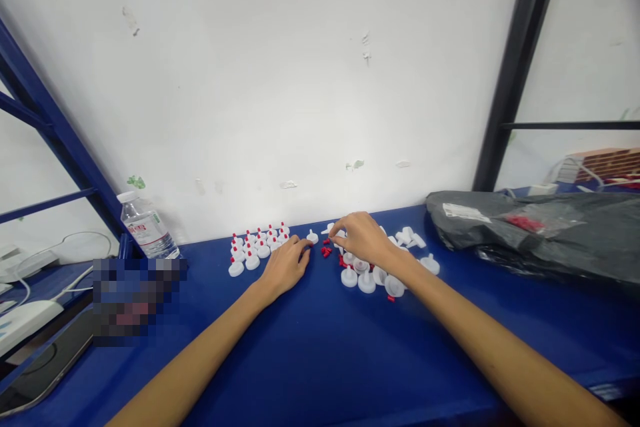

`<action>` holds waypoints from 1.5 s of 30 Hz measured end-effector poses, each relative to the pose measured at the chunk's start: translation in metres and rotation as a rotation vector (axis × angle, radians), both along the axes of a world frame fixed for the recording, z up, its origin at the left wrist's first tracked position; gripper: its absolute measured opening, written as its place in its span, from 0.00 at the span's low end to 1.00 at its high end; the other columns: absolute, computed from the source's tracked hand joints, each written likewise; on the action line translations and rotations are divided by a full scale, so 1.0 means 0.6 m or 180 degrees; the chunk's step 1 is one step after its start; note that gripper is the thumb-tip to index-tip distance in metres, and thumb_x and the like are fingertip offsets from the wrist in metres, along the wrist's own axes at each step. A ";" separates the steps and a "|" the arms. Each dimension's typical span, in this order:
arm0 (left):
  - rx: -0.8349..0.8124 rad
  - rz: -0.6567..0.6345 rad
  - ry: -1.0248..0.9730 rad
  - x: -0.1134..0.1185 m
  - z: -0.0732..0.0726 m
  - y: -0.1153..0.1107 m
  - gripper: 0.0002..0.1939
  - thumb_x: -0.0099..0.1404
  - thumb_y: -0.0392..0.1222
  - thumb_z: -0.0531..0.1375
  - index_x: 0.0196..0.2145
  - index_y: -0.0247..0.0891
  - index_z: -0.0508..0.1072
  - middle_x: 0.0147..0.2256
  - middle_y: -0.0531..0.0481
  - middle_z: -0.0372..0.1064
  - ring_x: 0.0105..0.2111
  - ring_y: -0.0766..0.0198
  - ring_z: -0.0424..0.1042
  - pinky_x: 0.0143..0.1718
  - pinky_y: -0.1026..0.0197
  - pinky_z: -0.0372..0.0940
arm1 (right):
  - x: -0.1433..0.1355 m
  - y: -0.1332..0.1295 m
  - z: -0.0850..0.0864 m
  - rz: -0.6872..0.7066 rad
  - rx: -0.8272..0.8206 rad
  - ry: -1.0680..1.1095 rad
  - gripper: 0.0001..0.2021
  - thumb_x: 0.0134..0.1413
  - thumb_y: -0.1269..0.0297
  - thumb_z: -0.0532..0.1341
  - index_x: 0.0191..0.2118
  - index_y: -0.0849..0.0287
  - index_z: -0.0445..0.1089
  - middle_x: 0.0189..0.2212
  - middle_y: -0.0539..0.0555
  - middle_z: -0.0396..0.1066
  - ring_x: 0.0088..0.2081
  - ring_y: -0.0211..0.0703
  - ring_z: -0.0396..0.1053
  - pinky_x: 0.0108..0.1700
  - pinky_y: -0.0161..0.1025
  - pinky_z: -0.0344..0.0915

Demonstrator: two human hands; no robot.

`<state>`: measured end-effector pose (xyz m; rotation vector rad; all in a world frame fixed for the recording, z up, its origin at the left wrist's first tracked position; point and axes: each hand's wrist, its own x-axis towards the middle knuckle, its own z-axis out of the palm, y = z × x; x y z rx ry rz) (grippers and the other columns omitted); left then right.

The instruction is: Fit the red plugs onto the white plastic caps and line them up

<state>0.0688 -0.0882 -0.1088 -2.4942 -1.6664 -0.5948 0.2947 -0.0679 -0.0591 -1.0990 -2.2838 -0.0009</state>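
Now | white cap (312,237) at fingertips of left grip (287,265) | red tips (327,252) near right grip (361,237) | either's hold: cannot tell

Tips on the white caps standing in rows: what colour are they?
The tips are red; the head view shows them.

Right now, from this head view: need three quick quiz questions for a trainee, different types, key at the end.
1. Which is nearer the rows of red-tipped caps: A) left hand, or B) right hand?
2. True or false: the clear bottle shows to the left of those rows.
3. Fill in: the small loose pieces between the hands are ____ in colour.
Key: 1 A; 2 true; 3 red.
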 end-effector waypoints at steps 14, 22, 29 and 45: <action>0.0166 -0.0049 -0.0785 -0.008 0.005 -0.006 0.09 0.69 0.42 0.56 0.39 0.41 0.76 0.39 0.48 0.74 0.32 0.61 0.73 0.37 0.59 0.65 | 0.002 0.001 -0.004 0.0125 -0.0052 0.0327 0.16 0.59 0.69 0.64 0.53 0.54 0.74 0.38 0.51 0.81 0.42 0.48 0.77 0.46 0.41 0.65; -0.0258 0.0099 -0.2504 -0.013 0.041 -0.040 0.21 0.69 0.53 0.55 0.51 0.37 0.75 0.38 0.45 0.77 0.24 0.64 0.75 0.21 0.65 0.61 | 0.004 -0.002 -0.007 0.0468 0.0017 0.0411 0.10 0.63 0.63 0.63 0.49 0.55 0.73 0.44 0.55 0.77 0.47 0.48 0.73 0.47 0.41 0.65; -0.0844 -0.0060 -0.3485 -0.011 0.064 -0.053 0.25 0.62 0.58 0.63 0.46 0.33 0.74 0.45 0.36 0.77 0.25 0.62 0.77 0.16 0.68 0.55 | -0.012 -0.032 0.006 0.0551 -0.0403 0.0691 0.11 0.59 0.56 0.64 0.44 0.55 0.71 0.41 0.53 0.79 0.32 0.42 0.75 0.38 0.39 0.65; -0.0918 -0.0229 -0.3282 0.004 0.067 -0.070 0.20 0.62 0.54 0.64 0.43 0.33 0.80 0.29 0.46 0.77 0.21 0.67 0.71 0.17 0.68 0.56 | -0.024 -0.050 0.007 0.1113 -0.0757 0.1366 0.07 0.56 0.63 0.67 0.41 0.55 0.73 0.40 0.52 0.79 0.45 0.46 0.77 0.47 0.40 0.69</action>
